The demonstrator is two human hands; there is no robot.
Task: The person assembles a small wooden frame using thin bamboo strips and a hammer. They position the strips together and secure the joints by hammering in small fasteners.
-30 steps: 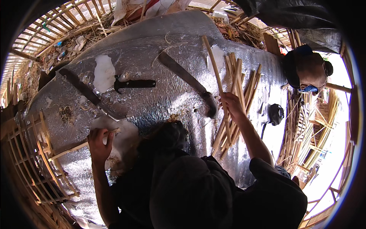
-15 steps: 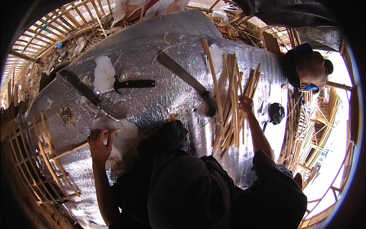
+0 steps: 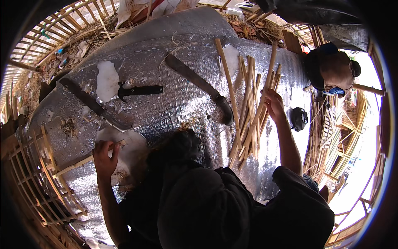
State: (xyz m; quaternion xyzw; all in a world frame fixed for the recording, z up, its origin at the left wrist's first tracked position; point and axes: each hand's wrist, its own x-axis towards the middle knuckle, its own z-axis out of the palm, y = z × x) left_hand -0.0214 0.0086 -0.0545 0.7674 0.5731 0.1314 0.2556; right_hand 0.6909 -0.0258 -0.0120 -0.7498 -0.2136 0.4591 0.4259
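My left hand is closed around a thin bamboo strip, its short end poking out past my fingers and the rest running left over a woven bamboo frame. On the right, my right hand grips the middle of a long bamboo strip, which slants across a loose pile of bamboo strips. A single strip lies along the pile's left side. Between my hands lie a long blade with a curved handle, a black-handled hammer-like tool and a large knife.
Crinkled silver foil sheeting covers the floor, with torn white patches. A small black pouch lies right of my right hand. Beyond it are more bamboo bundles and a dark, rounded brown-and-black shape. Slatted bamboo fencing borders the far left.
My right hand has taken hold of one strip from the pile and raised its far end, tilting it to the right. My left hand still holds its strip.
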